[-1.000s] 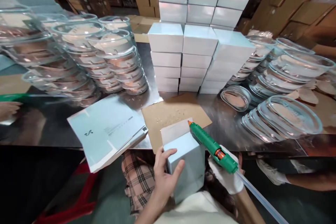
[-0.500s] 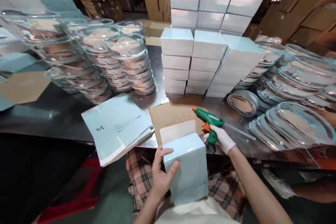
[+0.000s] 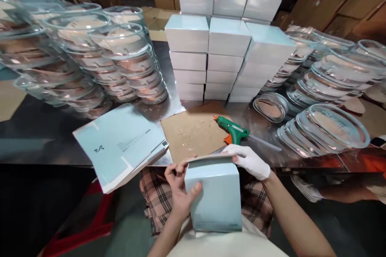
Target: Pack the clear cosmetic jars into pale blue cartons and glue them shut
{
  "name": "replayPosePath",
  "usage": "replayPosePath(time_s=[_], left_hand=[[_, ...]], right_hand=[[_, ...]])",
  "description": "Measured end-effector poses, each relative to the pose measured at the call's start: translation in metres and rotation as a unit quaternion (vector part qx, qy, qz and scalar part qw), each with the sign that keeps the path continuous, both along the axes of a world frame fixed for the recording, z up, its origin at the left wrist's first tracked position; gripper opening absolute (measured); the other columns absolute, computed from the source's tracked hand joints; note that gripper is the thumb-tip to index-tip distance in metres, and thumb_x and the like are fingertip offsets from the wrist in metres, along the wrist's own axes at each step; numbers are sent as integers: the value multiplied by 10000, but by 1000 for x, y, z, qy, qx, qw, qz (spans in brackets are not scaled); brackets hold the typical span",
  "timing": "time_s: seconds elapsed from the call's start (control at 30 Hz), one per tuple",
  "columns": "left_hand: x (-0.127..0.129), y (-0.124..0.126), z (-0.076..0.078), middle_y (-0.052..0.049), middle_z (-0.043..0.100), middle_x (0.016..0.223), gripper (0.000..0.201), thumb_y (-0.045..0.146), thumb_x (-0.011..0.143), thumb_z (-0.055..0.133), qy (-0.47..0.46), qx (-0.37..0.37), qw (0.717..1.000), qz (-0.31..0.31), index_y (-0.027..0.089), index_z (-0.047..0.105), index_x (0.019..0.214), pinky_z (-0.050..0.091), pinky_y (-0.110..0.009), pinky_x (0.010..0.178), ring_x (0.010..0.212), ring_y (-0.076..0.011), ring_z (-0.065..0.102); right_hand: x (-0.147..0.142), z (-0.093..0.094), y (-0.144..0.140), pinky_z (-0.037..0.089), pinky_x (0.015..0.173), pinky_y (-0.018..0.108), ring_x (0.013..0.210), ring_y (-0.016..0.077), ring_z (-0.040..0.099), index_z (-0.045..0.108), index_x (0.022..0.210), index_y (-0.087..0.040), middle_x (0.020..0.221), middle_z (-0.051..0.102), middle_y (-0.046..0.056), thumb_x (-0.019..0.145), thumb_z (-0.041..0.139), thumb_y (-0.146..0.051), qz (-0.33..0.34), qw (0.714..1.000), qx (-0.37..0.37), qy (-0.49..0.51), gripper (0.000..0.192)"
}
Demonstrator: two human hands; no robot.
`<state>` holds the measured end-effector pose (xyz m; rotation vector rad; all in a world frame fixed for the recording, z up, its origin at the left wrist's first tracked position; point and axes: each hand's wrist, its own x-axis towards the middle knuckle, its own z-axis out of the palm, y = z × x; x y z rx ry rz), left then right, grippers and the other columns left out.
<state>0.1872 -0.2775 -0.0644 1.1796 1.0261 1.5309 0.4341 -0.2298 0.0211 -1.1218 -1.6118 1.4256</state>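
Observation:
A light-blue cardboard box [image 3: 215,198] rests against my lap at the table's front edge, its top flap [image 3: 212,158] folded partway over. My bare left hand [image 3: 182,190] grips the box's left side, thumb on the near face and fingers up by the flap. On the right, my white-gloved right hand [image 3: 249,161] has its fingers closed on the flap's right end. Just beyond, a green glue gun [image 3: 237,129] with orange tip and trigger lies on its side, a clear glue stick [image 3: 265,143] sticking out of its back. Beneath its nozzle is a brown cardboard sheet [image 3: 189,130] spotted with glue.
Flat light-blue box blanks [image 3: 120,140] lie at left. Stacked white boxes [image 3: 188,62] rise behind the cardboard. Tall stacks of clear oval containers [image 3: 126,44] stand at left, with more containers [image 3: 325,124] at right. Another person's gloved hand [image 3: 306,188] shows at lower right.
My right hand has let go of the glue gun, leaving it on the table, and moved to the box flap. The flap has folded down toward me. The view has shifted somewhat.

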Motion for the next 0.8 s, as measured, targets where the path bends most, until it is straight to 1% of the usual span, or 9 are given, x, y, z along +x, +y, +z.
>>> replayPosePath(time_s=[0.1, 0.17, 0.27, 0.4, 0.47, 0.57, 0.63, 0.7, 0.8], left_hand=[[-2, 7, -1, -70, 632, 1156, 573, 551, 853, 796, -22, 22, 999, -13, 311, 485, 1269, 561, -462, 1006, 1154, -277, 711], [-5, 10, -1, -74, 632, 1129, 416, 559, 868, 776, 14, 43, 998, -41, 274, 593, 1109, 569, -463, 986, 1149, -286, 709], [-8, 11, 0, -90, 631, 1153, 296, 518, 902, 750, 52, 51, 994, -84, 230, 682, 911, 560, -470, 994, 1172, -301, 704], [-9, 9, 5, -119, 701, 1160, 302, 518, 915, 727, 56, 25, 993, -105, 219, 697, 882, 572, -489, 972, 1147, -316, 722], [-14, 10, 14, -95, 730, 1087, 310, 518, 891, 750, 57, 21, 996, -60, 219, 674, 862, 583, -490, 960, 1107, -315, 735], [-30, 15, 37, -11, 735, 1150, 211, 461, 917, 722, 20, 53, 986, 155, 276, 663, 1001, 564, -496, 1031, 1177, -297, 707], [-40, 20, 50, 38, 681, 1335, 277, 518, 980, 611, -23, 87, 955, 282, 349, 639, 1197, 556, -512, 1077, 1274, -297, 654], [-40, 25, 55, 58, 606, 1470, 417, 633, 1006, 489, -54, 84, 945, 311, 397, 585, 1337, 585, -526, 1059, 1315, -312, 625], [-26, 26, 51, 6, 611, 1484, 535, 722, 937, 531, -23, -46, 968, 244, 359, 574, 1328, 610, -492, 1026, 1344, -322, 608]], right_hand=[[11, 5, -13, 494, 1110, 482, 1308, 296, 638, 714, 1287, -190, 1398, 670, 185, 819, 677, -815, 116, 986, 119, -22, 782], [8, 10, -17, 497, 1111, 475, 1293, 268, 638, 662, 1371, -208, 1404, 656, 179, 898, 737, -624, 122, 974, 177, -74, 634], [-3, 14, -16, 518, 1087, 458, 1247, 242, 644, 702, 1336, -217, 1354, 661, 153, 972, 671, -366, 136, 955, 233, -122, 394], [-3, 7, -14, 478, 1141, 479, 1323, 253, 608, 724, 1311, -247, 1424, 619, 145, 1001, 629, -368, 157, 952, 238, -112, 346], [6, -4, -23, 472, 1150, 490, 1375, 275, 571, 659, 1388, -257, 1495, 559, 162, 945, 710, -531, 73, 974, 190, -96, 523], [15, -27, -55, 607, 931, 397, 1153, 260, 695, 608, 1380, -234, 1342, 652, 175, 798, 731, -785, -109, 993, 31, -22, 811], [10, -38, -82, 619, 736, 319, 874, 221, 741, 667, 1226, -187, 1075, 746, 141, 763, 701, -847, -100, 992, -68, 25, 807], [-4, -40, -101, 617, 699, 324, 792, 230, 737, 709, 1126, -161, 959, 769, 126, 691, 720, -889, -51, 995, -80, 32, 848], [-19, -18, -102, 603, 710, 318, 786, 225, 727, 749, 1027, -175, 913, 769, 106, 925, 552, -787, -157, 985, 38, -65, 650]])
